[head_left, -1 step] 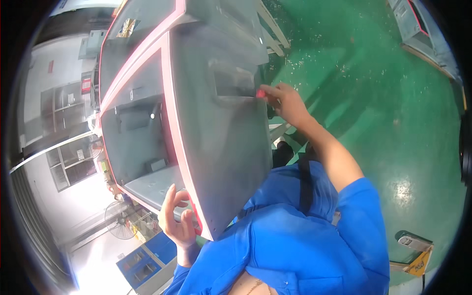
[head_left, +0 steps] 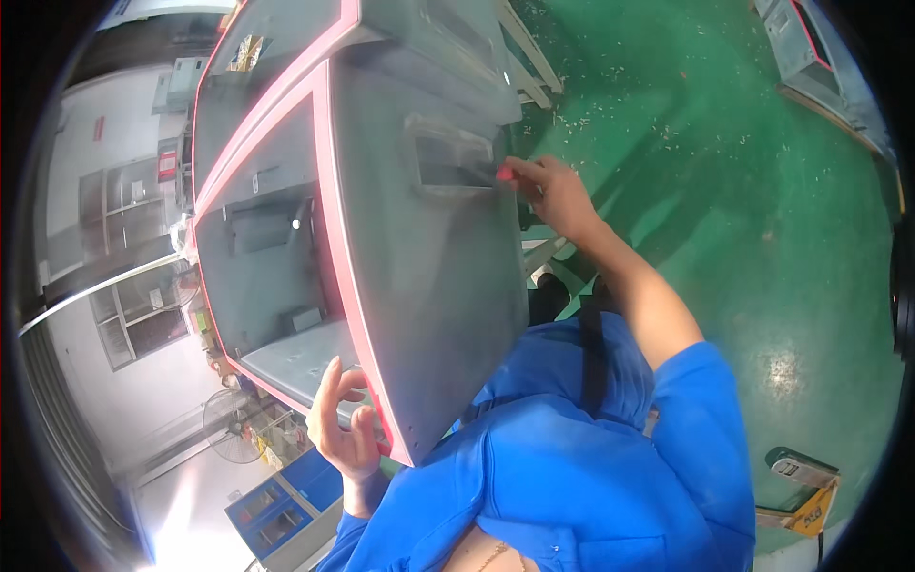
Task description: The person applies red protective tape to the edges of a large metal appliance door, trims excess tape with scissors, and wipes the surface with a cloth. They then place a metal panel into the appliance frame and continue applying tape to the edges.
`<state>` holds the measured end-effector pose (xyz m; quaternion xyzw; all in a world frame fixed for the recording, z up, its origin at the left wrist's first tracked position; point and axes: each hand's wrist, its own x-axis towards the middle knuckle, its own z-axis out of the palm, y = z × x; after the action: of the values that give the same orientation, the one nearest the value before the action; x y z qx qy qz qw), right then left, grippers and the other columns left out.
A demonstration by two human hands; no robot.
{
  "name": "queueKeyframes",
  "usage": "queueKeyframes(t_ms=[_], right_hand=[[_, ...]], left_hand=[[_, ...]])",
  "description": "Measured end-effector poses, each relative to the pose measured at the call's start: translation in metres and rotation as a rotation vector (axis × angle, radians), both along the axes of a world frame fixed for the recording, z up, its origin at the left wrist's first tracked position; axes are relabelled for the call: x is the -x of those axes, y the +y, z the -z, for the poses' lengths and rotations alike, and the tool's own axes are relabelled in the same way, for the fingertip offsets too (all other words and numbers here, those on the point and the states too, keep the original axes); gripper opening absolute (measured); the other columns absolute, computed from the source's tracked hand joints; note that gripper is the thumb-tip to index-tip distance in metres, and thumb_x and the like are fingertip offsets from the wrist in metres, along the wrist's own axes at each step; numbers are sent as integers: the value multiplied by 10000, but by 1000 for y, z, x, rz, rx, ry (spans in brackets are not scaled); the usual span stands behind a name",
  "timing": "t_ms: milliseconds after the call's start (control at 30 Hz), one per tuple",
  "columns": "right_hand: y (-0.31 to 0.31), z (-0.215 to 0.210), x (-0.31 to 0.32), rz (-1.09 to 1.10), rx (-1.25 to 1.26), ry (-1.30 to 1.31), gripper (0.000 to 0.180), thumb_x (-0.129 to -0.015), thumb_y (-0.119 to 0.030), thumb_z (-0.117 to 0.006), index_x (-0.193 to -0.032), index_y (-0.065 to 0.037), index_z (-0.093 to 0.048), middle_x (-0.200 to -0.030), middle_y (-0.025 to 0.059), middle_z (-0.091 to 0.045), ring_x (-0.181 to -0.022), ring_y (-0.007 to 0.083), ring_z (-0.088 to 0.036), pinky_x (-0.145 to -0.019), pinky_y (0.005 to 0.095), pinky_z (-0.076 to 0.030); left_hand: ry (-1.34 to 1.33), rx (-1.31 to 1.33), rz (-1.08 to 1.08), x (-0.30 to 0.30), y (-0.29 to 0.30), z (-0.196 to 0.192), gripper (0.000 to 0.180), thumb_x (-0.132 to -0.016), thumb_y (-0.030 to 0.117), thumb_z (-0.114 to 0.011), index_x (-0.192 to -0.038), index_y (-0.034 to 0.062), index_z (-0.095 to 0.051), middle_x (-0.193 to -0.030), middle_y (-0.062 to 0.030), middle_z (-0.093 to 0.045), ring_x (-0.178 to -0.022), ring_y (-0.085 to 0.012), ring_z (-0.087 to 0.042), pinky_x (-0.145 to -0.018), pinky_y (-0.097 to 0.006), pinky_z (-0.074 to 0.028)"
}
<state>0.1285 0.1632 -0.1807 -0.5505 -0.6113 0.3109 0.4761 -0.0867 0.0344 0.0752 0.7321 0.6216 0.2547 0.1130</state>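
A large grey housing (head_left: 429,315) with pink-red edging (head_left: 335,191) stands in front of me. Its side panel has a rectangular recessed opening (head_left: 453,157). At the right end of that opening, my right hand (head_left: 553,191) pinches a small red object (head_left: 505,173) between thumb and fingers. A thin dark part seems to reach from it toward the opening, but its kind is unclear. My left hand (head_left: 345,424) rests against the housing's near lower corner, fingers loosely bent and apart. A bright red strip (head_left: 383,419) runs along the edge beside its thumb.
Pale stand legs (head_left: 534,57) show beside the housing. Debris is scattered on the green floor (head_left: 705,238). Another grey housing (head_left: 810,57) stands at far right. A device with a yellow part (head_left: 812,512) lies lower right. At left are a fan (head_left: 232,424) and a blue cabinet (head_left: 276,515).
My right hand and the red object have shifted very slightly upward along the end of the opening. My left hand and the housing stay in place.
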Motion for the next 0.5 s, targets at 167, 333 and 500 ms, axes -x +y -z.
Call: queueKeyframes(t_ms=[167, 333, 500], right_hand=[[-1, -5, 1, -39, -25, -65, 356, -701, -78, -636, -1047, -148, -590, -703, 118, -505, -689, 300, -519, -619, 394, -445], [7, 2, 3, 39, 36, 71, 304, -747, -107, -630, -1049, -141, -604, -728, 113, -527, -678, 277, -529, -619, 364, -435], [-2, -3, 3, 5, 103, 67, 298, -749, -98, -631, -1042, -149, -613, -742, 113, -535, -694, 275, -541, -626, 355, -439]], left_hand=[[101, -26, 28, -3, -2, -6, 461, -806, 269, -549, -1143, -42, -508, -775, -122, -630, -634, -171, -556, -603, -283, -444], [9, -8, 1, -1, 1, 1, 460, -801, 263, -556, -1145, -38, -509, -778, -126, -630, -642, -168, -558, -617, -282, -446], [74, -18, 21, -3, -2, -4, 462, -804, 265, -553, -1152, -36, -504, -777, -123, -633, -647, -167, -564, -611, -282, -449]])
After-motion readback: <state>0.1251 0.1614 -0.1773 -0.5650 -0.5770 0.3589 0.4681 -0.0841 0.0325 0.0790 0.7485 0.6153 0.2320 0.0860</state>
